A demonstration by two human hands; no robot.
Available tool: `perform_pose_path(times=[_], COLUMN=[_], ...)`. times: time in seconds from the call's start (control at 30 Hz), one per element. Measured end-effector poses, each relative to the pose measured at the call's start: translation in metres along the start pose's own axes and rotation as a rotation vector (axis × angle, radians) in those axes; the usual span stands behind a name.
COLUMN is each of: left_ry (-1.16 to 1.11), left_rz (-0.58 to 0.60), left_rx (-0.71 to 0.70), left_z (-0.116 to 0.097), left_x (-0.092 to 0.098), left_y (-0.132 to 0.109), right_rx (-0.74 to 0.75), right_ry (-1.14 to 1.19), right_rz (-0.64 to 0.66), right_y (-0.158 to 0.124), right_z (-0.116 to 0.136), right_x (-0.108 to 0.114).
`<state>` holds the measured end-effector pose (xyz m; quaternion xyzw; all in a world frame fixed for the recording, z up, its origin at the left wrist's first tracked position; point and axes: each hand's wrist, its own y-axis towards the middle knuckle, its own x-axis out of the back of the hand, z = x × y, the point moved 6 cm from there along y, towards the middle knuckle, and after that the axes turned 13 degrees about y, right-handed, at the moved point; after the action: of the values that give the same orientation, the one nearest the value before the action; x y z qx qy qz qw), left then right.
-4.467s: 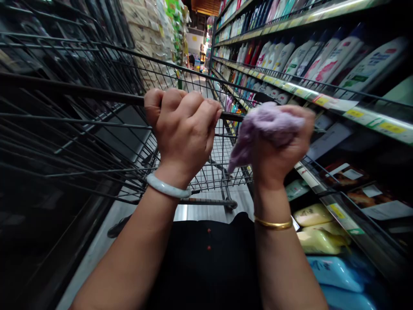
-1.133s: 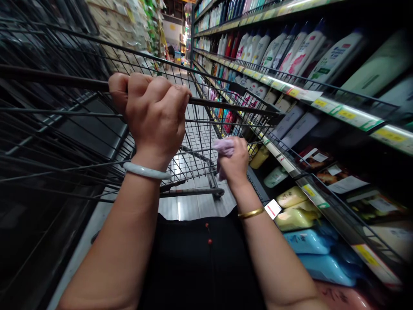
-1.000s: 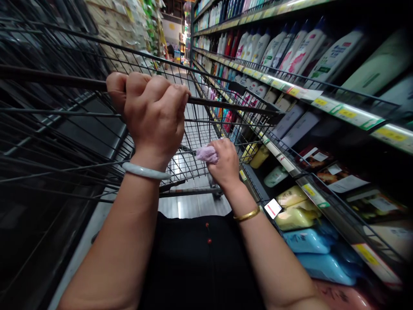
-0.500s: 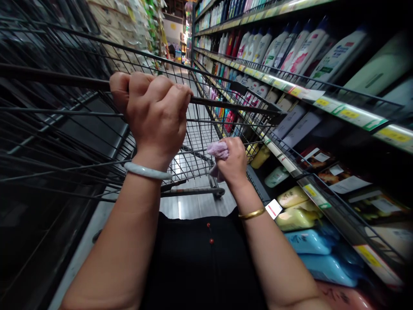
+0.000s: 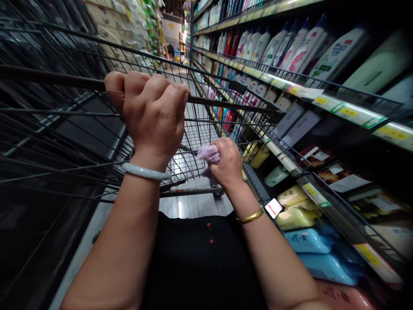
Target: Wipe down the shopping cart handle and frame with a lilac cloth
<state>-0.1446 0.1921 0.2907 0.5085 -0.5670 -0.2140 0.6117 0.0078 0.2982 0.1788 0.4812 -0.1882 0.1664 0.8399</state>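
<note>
My left hand [image 5: 151, 114] is wrapped in a fist round the top bar of a black wire shopping cart [image 5: 74, 129]; a pale bangle circles that wrist. Lower down, my right hand [image 5: 227, 165] is closed on a bunched lilac cloth [image 5: 209, 153] and presses it against the cart's wire mesh near its lower rear edge. A gold bangle sits on the right wrist. The cart's basket is tilted in the view and stretches away down the aisle.
Shop shelves [image 5: 322, 97] on the right carry rows of white and coloured bottles, with yellow and blue refill pouches [image 5: 309, 241] below. Stacked packaged goods [image 5: 112, 21] line the left side. The grey aisle floor [image 5: 190, 206] runs ahead under the cart.
My right hand dropped from the cart's top bar to the lower mesh with the cloth, and in the last second it has shifted back and forth there. The left hand has kept its grip.
</note>
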Motion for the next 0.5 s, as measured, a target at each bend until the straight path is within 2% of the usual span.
perform_pose_path(times=[0.13, 0.2, 0.27, 0.4, 0.47, 0.5], left_ry=[-0.057, -0.098, -0.112, -0.071, -0.025, -0.001], left_rz=[0.027, 0.020, 0.011, -0.021, -0.037, -0.036], left_rx=[0.003, 0.007, 0.002, -0.017, -0.024, -0.036], left_z=[0.002, 0.003, 0.004, 0.003, 0.002, 0.001], left_x=[-0.003, -0.003, -0.003, -0.002, 0.000, 0.000], left_y=[0.001, 0.000, 0.000, -0.001, -0.001, -0.002], right_rx=[-0.146, -0.180, -0.141, 0.008, 0.029, 0.016], right_ry=[0.022, 0.016, 0.019, 0.018, 0.030, 0.048], right_rz=[-0.214, -0.263, -0.194, 0.091, 0.126, 0.092], right_y=[0.003, 0.002, 0.001, -0.001, 0.000, 0.001], right_z=[-0.029, -0.034, -0.022, 0.019, 0.020, 0.013], right_x=[0.021, 0.024, 0.014, -0.016, -0.017, -0.012])
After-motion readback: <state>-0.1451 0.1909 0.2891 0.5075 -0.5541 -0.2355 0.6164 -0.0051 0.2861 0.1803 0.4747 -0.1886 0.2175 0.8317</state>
